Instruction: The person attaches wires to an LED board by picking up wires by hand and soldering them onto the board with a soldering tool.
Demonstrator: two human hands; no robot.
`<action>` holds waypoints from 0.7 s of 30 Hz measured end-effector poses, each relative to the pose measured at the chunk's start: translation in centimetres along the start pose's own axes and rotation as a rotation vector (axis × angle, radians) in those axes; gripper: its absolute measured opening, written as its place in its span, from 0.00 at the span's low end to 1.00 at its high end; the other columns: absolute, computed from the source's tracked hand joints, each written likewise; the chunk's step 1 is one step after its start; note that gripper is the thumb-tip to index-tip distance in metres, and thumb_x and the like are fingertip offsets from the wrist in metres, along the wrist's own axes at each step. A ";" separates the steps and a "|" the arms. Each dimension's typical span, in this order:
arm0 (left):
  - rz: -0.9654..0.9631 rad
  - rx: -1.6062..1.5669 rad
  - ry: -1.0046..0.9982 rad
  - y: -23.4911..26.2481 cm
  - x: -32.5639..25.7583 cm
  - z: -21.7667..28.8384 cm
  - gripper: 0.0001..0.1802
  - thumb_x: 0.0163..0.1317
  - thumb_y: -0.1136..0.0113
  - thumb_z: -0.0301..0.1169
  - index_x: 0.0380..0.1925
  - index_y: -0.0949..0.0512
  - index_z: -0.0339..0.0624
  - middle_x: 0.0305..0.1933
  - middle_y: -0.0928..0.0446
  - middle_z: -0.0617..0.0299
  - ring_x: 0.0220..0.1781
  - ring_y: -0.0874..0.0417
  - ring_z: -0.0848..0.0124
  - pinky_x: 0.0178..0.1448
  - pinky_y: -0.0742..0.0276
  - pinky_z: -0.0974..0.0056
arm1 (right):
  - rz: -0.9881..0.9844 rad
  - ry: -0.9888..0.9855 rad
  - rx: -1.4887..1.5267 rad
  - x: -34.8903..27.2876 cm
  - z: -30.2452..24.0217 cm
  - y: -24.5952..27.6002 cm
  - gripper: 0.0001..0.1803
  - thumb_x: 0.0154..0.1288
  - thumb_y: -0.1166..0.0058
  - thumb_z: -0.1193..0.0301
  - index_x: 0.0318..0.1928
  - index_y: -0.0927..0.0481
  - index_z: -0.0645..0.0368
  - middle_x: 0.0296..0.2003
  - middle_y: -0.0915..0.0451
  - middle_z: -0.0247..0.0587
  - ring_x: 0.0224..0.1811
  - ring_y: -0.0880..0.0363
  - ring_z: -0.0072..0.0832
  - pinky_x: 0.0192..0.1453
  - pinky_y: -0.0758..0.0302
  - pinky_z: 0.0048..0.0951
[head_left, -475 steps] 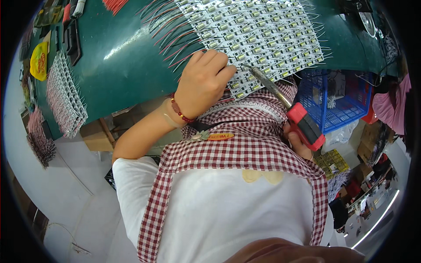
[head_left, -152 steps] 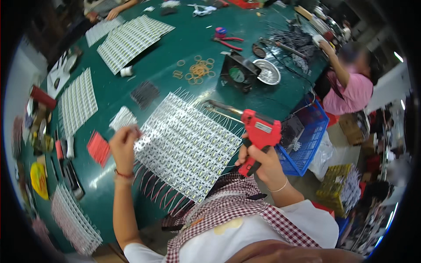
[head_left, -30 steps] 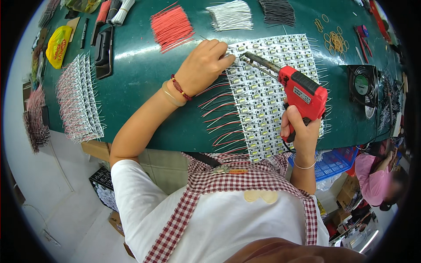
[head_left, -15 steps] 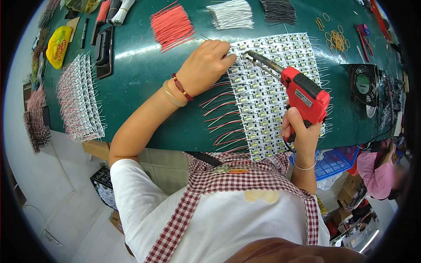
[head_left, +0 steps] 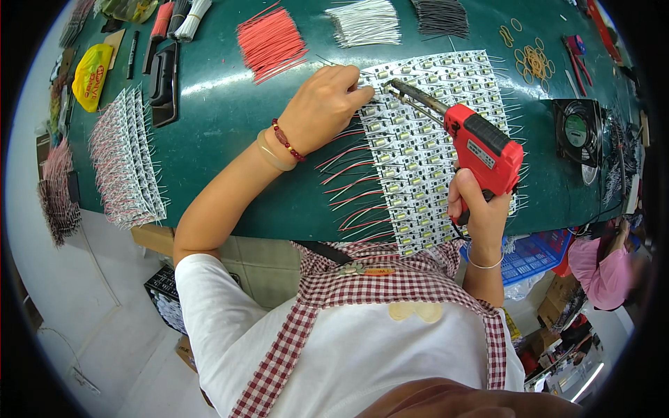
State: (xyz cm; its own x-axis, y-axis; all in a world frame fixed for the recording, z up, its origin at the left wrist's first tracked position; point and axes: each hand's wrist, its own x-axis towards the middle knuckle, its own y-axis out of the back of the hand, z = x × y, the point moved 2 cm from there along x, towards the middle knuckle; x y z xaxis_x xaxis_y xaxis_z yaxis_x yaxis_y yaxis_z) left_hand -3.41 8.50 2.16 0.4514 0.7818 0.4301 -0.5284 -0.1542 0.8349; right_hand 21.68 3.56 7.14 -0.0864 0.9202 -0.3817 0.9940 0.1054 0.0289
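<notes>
Green table (head_left: 230, 160), pale floor; left hand (head_left: 322, 104) pinching wire on LED panel (head_left: 425, 139), right hand (head_left: 481, 209) clenched round soldering gun (head_left: 481, 146)

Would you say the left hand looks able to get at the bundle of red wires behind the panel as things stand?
Probably yes. The left hand rests on the panel of small boards, and the bundle of red wires lies just beyond it on bare green table, with nothing between them.

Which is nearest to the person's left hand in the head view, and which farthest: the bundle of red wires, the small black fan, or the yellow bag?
From the left hand:
1. Bundle of red wires, just beyond it, up and left.
2. Yellow bag, far left on the table.
3. Small black fan, far right, past the red soldering gun.
</notes>
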 end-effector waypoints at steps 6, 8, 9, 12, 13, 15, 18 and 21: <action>-0.030 0.009 0.004 -0.1 0.2 -0.2 0.10 0.46 0.42 0.20 0.31 0.21 0.40 0.25 0.33 0.59 0.29 0.28 0.63 0.35 0.30 0.61 | -0.018 -0.058 -0.076 0.1 0.8 0.2 0.08 0.60 0.40 0.71 0.32 0.24 0.61 0.17 0.25 0.30 0.12 0.32 0.14 0.15 0.38 0.16; -0.035 0.007 -0.001 -0.1 0.3 -0.3 0.09 0.46 0.43 0.19 0.30 0.21 0.39 0.25 0.33 0.58 0.29 0.28 0.63 0.35 0.30 0.61 | -0.016 -0.059 -0.063 0.2 0.7 0.1 0.08 0.60 0.40 0.71 0.32 0.23 0.61 0.17 0.25 0.30 0.12 0.32 0.13 0.15 0.38 0.16; -0.036 0.007 -0.001 -0.1 0.3 -0.3 0.09 0.46 0.43 0.19 0.30 0.21 0.39 0.25 0.33 0.58 0.29 0.28 0.63 0.35 0.30 0.61 | -0.015 -0.059 -0.050 0.2 0.7 0.1 0.08 0.60 0.40 0.70 0.32 0.23 0.61 0.17 0.25 0.30 0.13 0.32 0.13 0.15 0.38 0.16; -0.059 0.009 0.003 -0.1 0.4 -0.3 0.09 0.46 0.43 0.19 0.30 0.21 0.39 0.25 0.34 0.58 0.29 0.28 0.62 0.36 0.30 0.60 | 0.042 -0.044 -0.013 -0.2 -0.1 -0.3 0.07 0.60 0.39 0.71 0.31 0.23 0.60 0.17 0.25 0.29 0.13 0.32 0.13 0.15 0.38 0.16; -0.062 0.007 0.000 -0.1 0.5 -0.3 0.09 0.46 0.43 0.19 0.30 0.21 0.39 0.25 0.34 0.58 0.30 0.28 0.62 0.36 0.30 0.60 | 0.044 -0.043 -0.015 -0.2 0.1 -0.2 0.07 0.60 0.39 0.71 0.31 0.23 0.60 0.17 0.25 0.29 0.13 0.32 0.13 0.15 0.38 0.16; -0.066 0.006 -0.001 -0.1 0.5 -0.2 0.09 0.46 0.43 0.19 0.30 0.21 0.39 0.25 0.34 0.58 0.30 0.28 0.62 0.36 0.30 0.60 | 0.003 -0.024 -0.065 -0.1 0.5 -0.1 0.07 0.60 0.40 0.71 0.32 0.23 0.60 0.17 0.25 0.30 0.13 0.31 0.13 0.16 0.37 0.16; -0.070 0.011 0.003 -0.2 0.4 -0.2 0.09 0.46 0.43 0.19 0.30 0.22 0.39 0.25 0.34 0.58 0.30 0.28 0.62 0.36 0.30 0.60 | -0.023 -0.038 -0.123 0.0 0.7 0.0 0.07 0.59 0.40 0.71 0.32 0.23 0.61 0.17 0.25 0.30 0.13 0.31 0.13 0.16 0.37 0.17; -0.064 0.011 -0.010 -0.2 0.5 -0.1 0.09 0.46 0.43 0.20 0.30 0.22 0.39 0.25 0.34 0.58 0.30 0.28 0.63 0.36 0.30 0.60 | 0.028 -0.038 -0.046 -0.2 0.5 -0.1 0.07 0.60 0.40 0.72 0.32 0.23 0.61 0.17 0.25 0.30 0.14 0.30 0.14 0.16 0.36 0.17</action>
State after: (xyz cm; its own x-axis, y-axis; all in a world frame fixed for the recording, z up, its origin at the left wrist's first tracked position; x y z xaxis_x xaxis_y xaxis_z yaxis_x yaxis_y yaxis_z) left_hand -3.14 9.03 2.18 0.4911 0.7841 0.3794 -0.4906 -0.1110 0.8643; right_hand 21.63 3.19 6.72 -0.0556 0.9080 -0.4152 0.9918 0.0983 0.0822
